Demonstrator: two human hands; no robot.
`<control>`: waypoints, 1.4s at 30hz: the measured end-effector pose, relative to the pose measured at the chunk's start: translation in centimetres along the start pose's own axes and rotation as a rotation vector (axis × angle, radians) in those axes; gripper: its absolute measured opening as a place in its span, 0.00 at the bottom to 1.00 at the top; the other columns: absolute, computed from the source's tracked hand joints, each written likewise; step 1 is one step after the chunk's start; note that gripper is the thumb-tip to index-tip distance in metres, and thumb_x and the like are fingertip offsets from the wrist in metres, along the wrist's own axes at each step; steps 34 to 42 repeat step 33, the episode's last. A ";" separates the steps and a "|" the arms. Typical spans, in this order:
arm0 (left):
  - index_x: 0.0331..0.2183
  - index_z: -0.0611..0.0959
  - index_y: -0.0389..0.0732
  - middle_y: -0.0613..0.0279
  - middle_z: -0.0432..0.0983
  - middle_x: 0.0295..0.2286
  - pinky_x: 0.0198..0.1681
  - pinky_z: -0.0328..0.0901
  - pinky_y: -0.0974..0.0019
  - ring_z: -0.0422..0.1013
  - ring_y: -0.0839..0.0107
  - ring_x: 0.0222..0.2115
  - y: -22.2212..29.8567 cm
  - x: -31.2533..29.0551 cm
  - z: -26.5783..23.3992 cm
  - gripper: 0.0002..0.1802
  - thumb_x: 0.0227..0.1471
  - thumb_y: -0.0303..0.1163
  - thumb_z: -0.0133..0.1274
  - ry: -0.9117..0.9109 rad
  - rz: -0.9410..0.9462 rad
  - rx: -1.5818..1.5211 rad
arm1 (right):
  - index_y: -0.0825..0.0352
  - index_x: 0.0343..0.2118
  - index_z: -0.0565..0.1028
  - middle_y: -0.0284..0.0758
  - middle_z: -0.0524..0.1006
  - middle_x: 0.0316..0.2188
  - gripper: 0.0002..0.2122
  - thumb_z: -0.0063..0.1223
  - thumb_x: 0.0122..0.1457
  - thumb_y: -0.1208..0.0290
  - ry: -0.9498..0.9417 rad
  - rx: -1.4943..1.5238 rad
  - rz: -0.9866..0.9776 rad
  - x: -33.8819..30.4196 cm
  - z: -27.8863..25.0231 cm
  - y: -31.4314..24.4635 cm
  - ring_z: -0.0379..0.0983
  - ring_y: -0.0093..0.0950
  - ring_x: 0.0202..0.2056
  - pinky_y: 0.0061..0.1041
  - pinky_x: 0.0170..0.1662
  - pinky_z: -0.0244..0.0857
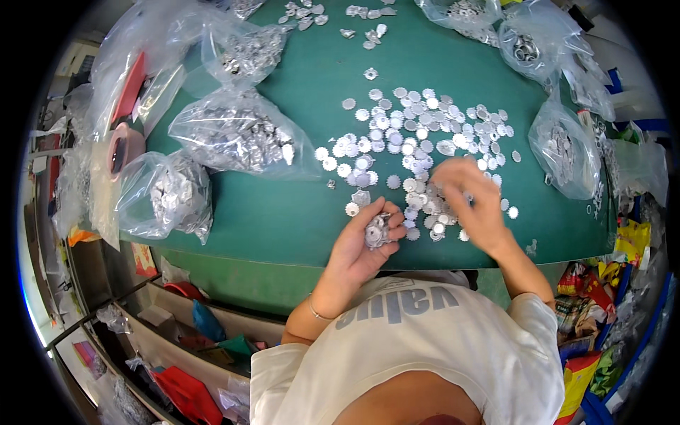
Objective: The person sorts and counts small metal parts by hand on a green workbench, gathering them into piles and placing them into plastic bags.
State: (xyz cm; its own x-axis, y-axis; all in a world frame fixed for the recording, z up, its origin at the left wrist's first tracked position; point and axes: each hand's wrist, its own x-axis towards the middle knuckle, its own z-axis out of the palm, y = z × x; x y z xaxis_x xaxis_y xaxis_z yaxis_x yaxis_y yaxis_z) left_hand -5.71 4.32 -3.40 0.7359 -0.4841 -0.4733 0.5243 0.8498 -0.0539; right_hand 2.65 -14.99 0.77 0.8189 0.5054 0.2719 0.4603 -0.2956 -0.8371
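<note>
My left hand (363,244), palm up near the table's front edge, has its fingers curled round a small heap of silver metal pieces (377,231). Over the near right part of a spread of round silver discs with scalloped edges (409,145) is my right hand (471,198). Motion smears its bent fingers, so whether they pinch a disc cannot be made out. More discs (433,230) lie between the two hands. Just beyond my left hand rests a shield-shaped silver piece (360,197).
Clear plastic bags of metal parts stand at the left (244,134), near left (170,195) and right (564,145) of the green table (283,212). A tape roll (126,149) sits by the left edge. Several loose pieces (304,13) lie at the far side. Below left is an open drawer (212,319).
</note>
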 end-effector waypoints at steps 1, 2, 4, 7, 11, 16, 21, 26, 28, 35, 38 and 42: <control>0.42 0.73 0.38 0.61 0.67 0.29 0.17 0.59 0.76 0.63 0.74 0.25 0.1 -0.4 0.4 0.14 0.57 0.36 0.43 0.009 0.023 0.094 | 0.70 0.31 0.75 0.39 0.74 0.32 0.05 0.52 0.49 0.80 0.099 -0.193 0.085 0.2 -1.2 0.1 0.69 0.36 0.38 0.30 0.41 0.62; 0.41 0.73 0.38 0.60 0.65 0.29 0.15 0.58 0.77 0.61 0.74 0.24 0.1 -0.8 1.1 0.13 0.57 0.35 0.44 0.018 0.040 0.187 | 0.69 0.32 0.75 0.39 0.74 0.32 0.06 0.53 0.49 0.80 0.165 -0.307 0.138 -0.6 -2.5 1.7 0.69 0.35 0.37 0.31 0.41 0.62; 0.40 0.74 0.37 0.59 0.66 0.30 0.15 0.58 0.77 0.62 0.73 0.25 -0.4 -1.0 2.1 0.14 0.57 0.37 0.43 0.137 0.066 0.195 | 0.68 0.32 0.75 0.38 0.74 0.32 0.08 0.56 0.47 0.78 0.208 -0.551 0.195 -1.8 -4.2 3.2 0.69 0.35 0.36 0.25 0.41 0.61; 0.31 0.76 0.36 0.57 0.66 0.28 0.14 0.55 0.78 0.62 0.74 0.24 -1.0 -1.0 2.6 0.17 0.58 0.40 0.42 0.310 0.081 0.113 | 0.66 0.37 0.74 0.37 0.72 0.40 0.14 0.59 0.45 0.71 0.035 -0.644 0.186 -2.8 -4.3 3.5 0.65 0.35 0.44 0.29 0.46 0.57; 0.21 0.70 0.37 0.59 0.64 0.20 0.11 0.45 0.79 0.57 0.79 0.16 -0.9 -1.7 0.1 0.19 0.58 0.39 0.42 -0.030 0.020 0.181 | 0.64 0.42 0.72 0.36 0.67 0.47 0.20 0.60 0.44 0.65 -0.163 -0.616 -0.044 -3.2 -3.2 2.7 0.60 0.36 0.51 0.35 0.50 0.52; 0.32 0.77 0.32 0.62 0.68 0.21 0.11 0.45 0.79 0.58 0.82 0.15 -1.2 -2.4 -0.5 0.10 0.56 0.29 0.45 -0.086 0.011 0.550 | 0.65 0.35 0.75 0.36 0.70 0.43 0.16 0.62 0.41 0.72 0.000 -0.690 -0.027 -5.2 -4.9 4.7 0.63 0.37 0.49 0.35 0.49 0.54; 0.34 0.78 0.32 0.64 0.69 0.20 0.13 0.48 0.80 0.59 0.84 0.15 -2.0 -2.2 1.2 0.09 0.54 0.24 0.45 0.050 0.053 0.764 | 0.65 0.32 0.75 0.33 0.70 0.38 0.13 0.61 0.40 0.75 -0.109 -0.446 -0.096 -6.1 -2.0 1.6 0.65 0.35 0.41 0.34 0.44 0.57; 0.32 0.80 0.34 0.63 0.71 0.22 0.18 0.56 0.79 0.64 0.81 0.18 -2.1 -2.7 0.5 0.06 0.50 0.20 0.48 0.278 0.358 1.154 | 0.65 0.34 0.74 0.33 0.70 0.38 0.15 0.61 0.40 0.74 -0.116 -0.475 -0.089 -6.2 -0.7 2.1 0.65 0.35 0.42 0.34 0.45 0.56; 0.31 0.80 0.35 0.62 0.72 0.23 0.20 0.59 0.75 0.65 0.78 0.19 -2.3 -2.5 0.0 0.06 0.49 0.20 0.50 0.342 0.591 1.410 | 0.65 0.34 0.74 0.33 0.70 0.38 0.14 0.60 0.40 0.75 -0.013 -0.511 -0.043 -6.1 -1.1 2.4 0.64 0.35 0.42 0.34 0.45 0.56; 0.30 0.80 0.36 0.60 0.73 0.25 0.25 0.63 0.71 0.69 0.71 0.22 -2.2 -2.7 0.6 0.04 0.48 0.21 0.53 0.447 0.762 1.897 | 0.62 0.34 0.74 0.35 0.70 0.40 0.15 0.61 0.39 0.72 -0.064 -0.502 -0.071 -6.7 -0.6 1.5 0.63 0.38 0.45 0.36 0.46 0.54; 0.30 0.80 0.36 0.60 0.73 0.25 0.25 0.63 0.71 0.69 0.71 0.22 -2.2 -2.7 0.6 0.04 0.48 0.21 0.53 0.447 0.762 1.897 | 0.62 0.34 0.74 0.35 0.70 0.40 0.15 0.61 0.39 0.72 -0.064 -0.502 -0.071 -6.7 -0.6 1.5 0.63 0.38 0.45 0.36 0.46 0.54; 0.30 0.80 0.36 0.60 0.73 0.25 0.25 0.63 0.71 0.69 0.71 0.22 -2.2 -2.7 0.6 0.04 0.48 0.21 0.53 0.447 0.762 1.897 | 0.62 0.34 0.74 0.35 0.70 0.40 0.15 0.61 0.39 0.72 -0.064 -0.502 -0.071 -6.7 -0.6 1.5 0.63 0.38 0.45 0.36 0.46 0.54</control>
